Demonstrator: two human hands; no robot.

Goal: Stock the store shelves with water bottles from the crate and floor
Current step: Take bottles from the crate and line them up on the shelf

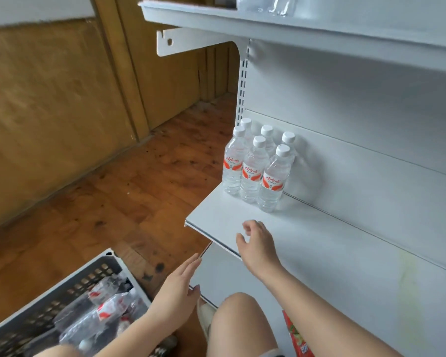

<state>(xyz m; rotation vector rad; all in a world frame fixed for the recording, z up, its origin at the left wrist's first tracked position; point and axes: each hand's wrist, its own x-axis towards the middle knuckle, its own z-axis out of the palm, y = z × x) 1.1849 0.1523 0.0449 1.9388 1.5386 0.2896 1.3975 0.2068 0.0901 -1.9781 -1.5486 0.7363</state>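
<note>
Your knee (238, 320) nearest, bent. Left hand (180, 287) empty, fingers straight, just right of grey crate (70, 287). Crate bottles (108, 309) lie on their sides, down-left of that hand. Right hand (258, 243) empty, loosely curled, over shelf (307, 240) front edge, six upright bottles (254, 171) beyond. Left hand nearer crate; use it.

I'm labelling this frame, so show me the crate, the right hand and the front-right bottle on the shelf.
crate (70, 292), head view, on its slotted grey wall.
right hand (258, 243), head view, on its back.
front-right bottle (273, 180), head view, on its red-and-white label.
</note>
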